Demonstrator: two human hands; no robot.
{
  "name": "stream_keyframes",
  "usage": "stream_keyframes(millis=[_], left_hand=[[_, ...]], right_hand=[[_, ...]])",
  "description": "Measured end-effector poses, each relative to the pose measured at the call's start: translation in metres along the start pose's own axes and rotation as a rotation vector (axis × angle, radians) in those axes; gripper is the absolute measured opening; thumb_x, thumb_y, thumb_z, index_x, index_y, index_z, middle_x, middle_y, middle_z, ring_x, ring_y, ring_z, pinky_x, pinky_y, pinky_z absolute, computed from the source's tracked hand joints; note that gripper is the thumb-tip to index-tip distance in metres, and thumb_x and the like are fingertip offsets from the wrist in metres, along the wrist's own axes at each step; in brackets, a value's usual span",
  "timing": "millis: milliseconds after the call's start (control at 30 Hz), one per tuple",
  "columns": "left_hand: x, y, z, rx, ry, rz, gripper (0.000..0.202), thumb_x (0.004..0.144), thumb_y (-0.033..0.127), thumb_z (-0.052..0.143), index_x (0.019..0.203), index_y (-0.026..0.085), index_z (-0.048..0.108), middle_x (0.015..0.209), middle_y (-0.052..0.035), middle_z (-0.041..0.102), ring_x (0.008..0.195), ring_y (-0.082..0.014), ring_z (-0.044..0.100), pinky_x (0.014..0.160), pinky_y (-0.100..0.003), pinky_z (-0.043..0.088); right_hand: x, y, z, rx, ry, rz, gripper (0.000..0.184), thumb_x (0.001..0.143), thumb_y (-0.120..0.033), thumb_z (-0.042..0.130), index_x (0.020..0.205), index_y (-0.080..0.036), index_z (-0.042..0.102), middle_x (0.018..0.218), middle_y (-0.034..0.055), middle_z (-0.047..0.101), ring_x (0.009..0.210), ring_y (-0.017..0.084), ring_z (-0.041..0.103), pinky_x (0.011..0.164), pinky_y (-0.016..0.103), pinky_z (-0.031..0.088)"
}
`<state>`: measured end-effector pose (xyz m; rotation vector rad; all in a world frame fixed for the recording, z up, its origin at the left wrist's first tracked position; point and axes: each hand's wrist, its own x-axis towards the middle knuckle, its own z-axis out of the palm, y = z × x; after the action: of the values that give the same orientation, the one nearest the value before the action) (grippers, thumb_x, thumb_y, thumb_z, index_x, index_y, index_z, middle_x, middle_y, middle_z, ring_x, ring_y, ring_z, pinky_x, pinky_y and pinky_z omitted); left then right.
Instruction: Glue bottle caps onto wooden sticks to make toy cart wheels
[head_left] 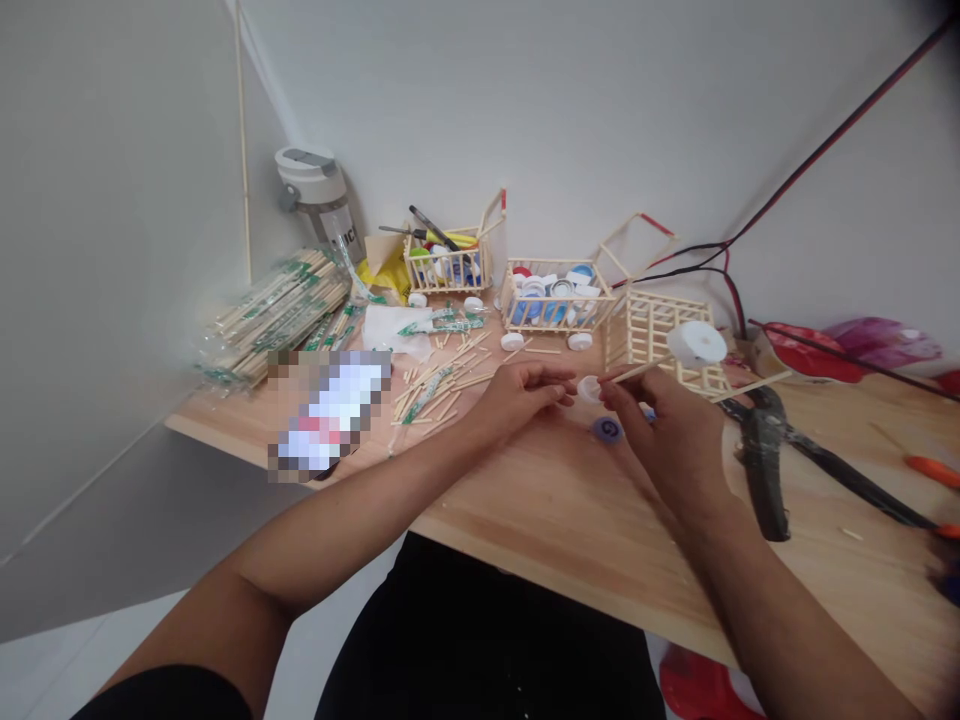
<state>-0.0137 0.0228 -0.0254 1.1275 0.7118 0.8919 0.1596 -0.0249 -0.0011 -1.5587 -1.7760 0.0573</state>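
Observation:
My left hand (517, 398) is raised above the wooden table top (540, 500), its fingertips curled against a small white bottle cap (589, 390). My right hand (667, 440) pinches a thin wooden stick (637, 372). A larger white plastic cap (696, 343) sits at the stick's far end, and the stick's near tip reaches the small cap. Below the hands, a blue bottle cap (607, 430) lies flat on the table. Behind my right hand stands a lattice cart frame of wooden sticks (660, 345).
Stick-built baskets (555, 298) hold bottle caps and pens. Loose sticks (442, 385) and wrapped chopstick bundles (277, 315) lie left, beside a pixelated object (330, 410) and a bottle (319, 195). Black-handled pliers (761, 460) lie right. Wires (825, 150) cross the wall.

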Motion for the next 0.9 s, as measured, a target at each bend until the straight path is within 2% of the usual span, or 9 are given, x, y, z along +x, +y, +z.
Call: stream_keyframes(millis=[100, 233, 333, 467, 567, 700, 767, 900], left_hand=[[-0.001, 0.003, -0.002, 0.005, 0.018, -0.007, 0.024, 0.08, 0.02, 0.065, 0.102, 0.01, 0.069, 0.082, -0.0053, 0.068, 0.07, -0.0086, 0.059, 0.071, -0.024, 0.046], [-0.003, 0.008, -0.003, 0.062, 0.015, 0.049, 0.021, 0.083, 0.024, 0.061, 0.096, 0.009, 0.069, 0.063, 0.0026, 0.053, 0.056, -0.0046, 0.045, 0.057, -0.021, 0.034], [-0.005, 0.012, -0.003, 0.108, 0.001, 0.08, 0.023, 0.085, 0.025, 0.056, 0.096, 0.009, 0.068, 0.055, 0.0059, 0.042, 0.05, -0.0048, 0.035, 0.052, -0.022, 0.024], [-0.009, 0.018, -0.001, 0.135, -0.006, 0.073, 0.025, 0.087, 0.027, 0.054, 0.1, 0.01, 0.067, 0.054, 0.0069, 0.035, 0.049, -0.0057, 0.029, 0.05, -0.024, 0.019], [-0.01, 0.02, 0.0, 0.148, 0.037, 0.061, 0.027, 0.088, 0.033, 0.055, 0.1, 0.012, 0.068, 0.054, 0.0066, 0.036, 0.049, -0.0058, 0.029, 0.049, -0.024, 0.02], [-0.006, 0.016, -0.003, 0.143, 0.124, 0.107, 0.024, 0.08, 0.03, 0.066, 0.098, 0.013, 0.068, 0.064, 0.0034, 0.052, 0.056, -0.0056, 0.041, 0.055, -0.021, 0.03], [-0.004, 0.013, -0.005, 0.141, 0.114, 0.124, 0.025, 0.074, 0.025, 0.071, 0.096, 0.012, 0.069, 0.07, 0.0013, 0.058, 0.062, -0.0064, 0.047, 0.06, -0.021, 0.036], [-0.003, 0.008, -0.008, 0.136, 0.087, 0.114, 0.023, 0.071, 0.025, 0.074, 0.088, 0.011, 0.07, 0.066, 0.0002, 0.061, 0.061, -0.0074, 0.053, 0.063, -0.022, 0.042]], right_hand=[[0.0, 0.0, -0.002, 0.019, 0.01, 0.002, 0.021, 0.088, -0.037, 0.057, 0.075, -0.021, 0.062, 0.071, 0.0023, 0.071, 0.067, 0.018, 0.067, 0.061, 0.028, 0.045], [-0.001, 0.001, -0.002, 0.024, 0.024, 0.027, 0.021, 0.088, -0.038, 0.057, 0.077, -0.021, 0.063, 0.073, 0.0019, 0.072, 0.069, 0.018, 0.069, 0.06, 0.028, 0.045], [-0.001, 0.001, -0.002, 0.019, 0.022, 0.031, 0.021, 0.088, -0.038, 0.057, 0.077, -0.021, 0.064, 0.073, 0.0023, 0.072, 0.07, 0.019, 0.069, 0.059, 0.028, 0.045], [0.0, -0.001, -0.003, 0.015, 0.029, 0.029, 0.021, 0.088, -0.038, 0.057, 0.077, -0.022, 0.063, 0.072, 0.002, 0.072, 0.069, 0.019, 0.069, 0.06, 0.029, 0.046], [0.0, -0.002, -0.004, 0.008, 0.035, 0.04, 0.02, 0.088, -0.039, 0.057, 0.077, -0.023, 0.064, 0.073, 0.0017, 0.072, 0.069, 0.02, 0.069, 0.06, 0.029, 0.047], [-0.001, -0.002, -0.005, 0.016, 0.036, 0.036, 0.017, 0.088, -0.038, 0.057, 0.083, -0.024, 0.065, 0.075, 0.0014, 0.073, 0.072, 0.02, 0.069, 0.063, 0.03, 0.048], [-0.001, -0.002, -0.005, 0.023, 0.043, 0.03, 0.016, 0.088, -0.037, 0.057, 0.084, -0.024, 0.065, 0.076, 0.0011, 0.072, 0.072, 0.02, 0.069, 0.064, 0.031, 0.048], [-0.001, -0.002, -0.005, 0.025, 0.04, 0.028, 0.016, 0.088, -0.036, 0.057, 0.082, -0.024, 0.065, 0.075, 0.0009, 0.072, 0.071, 0.019, 0.068, 0.064, 0.03, 0.048]])
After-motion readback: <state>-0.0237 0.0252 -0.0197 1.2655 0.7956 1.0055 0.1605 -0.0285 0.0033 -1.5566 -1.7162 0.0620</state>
